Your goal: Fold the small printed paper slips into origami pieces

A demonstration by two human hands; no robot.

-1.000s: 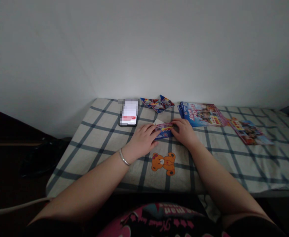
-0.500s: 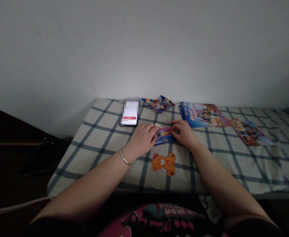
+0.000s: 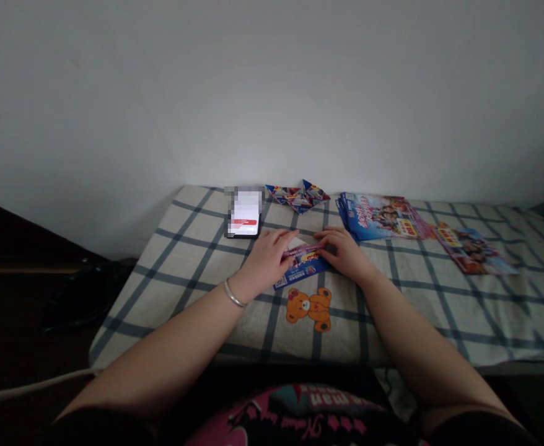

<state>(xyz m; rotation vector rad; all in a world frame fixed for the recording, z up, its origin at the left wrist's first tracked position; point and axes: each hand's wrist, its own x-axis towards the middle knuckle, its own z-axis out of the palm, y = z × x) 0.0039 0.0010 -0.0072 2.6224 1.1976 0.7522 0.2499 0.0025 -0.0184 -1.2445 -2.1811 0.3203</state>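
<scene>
A blue and pink printed leaflet [image 3: 305, 267], partly folded, lies on the checked cloth between my hands, just above a bear print. My left hand [image 3: 268, 257] grips its left side, thumb on the printed face and fingers curved over the top edge. At the upper right edge, my right hand [image 3: 345, 253] pinches the paper between thumb and fingers. A pale strip of the leaflet's back shows between the two hands. Parts of the sheet are hidden under my fingers.
A lit phone [image 3: 245, 214] lies at the back left. Beside it sit folded paper triangles [image 3: 298, 196] near the wall. A leaflet stack [image 3: 383, 217] is at the back right, with more leaflets [image 3: 479, 249] farther right. The checked cloth [image 3: 183, 279] covers the table.
The leaflet has turned, its lower left corner swinging down and out from under my left hand, so more of its blue face shows. Both hands have shifted slightly.
</scene>
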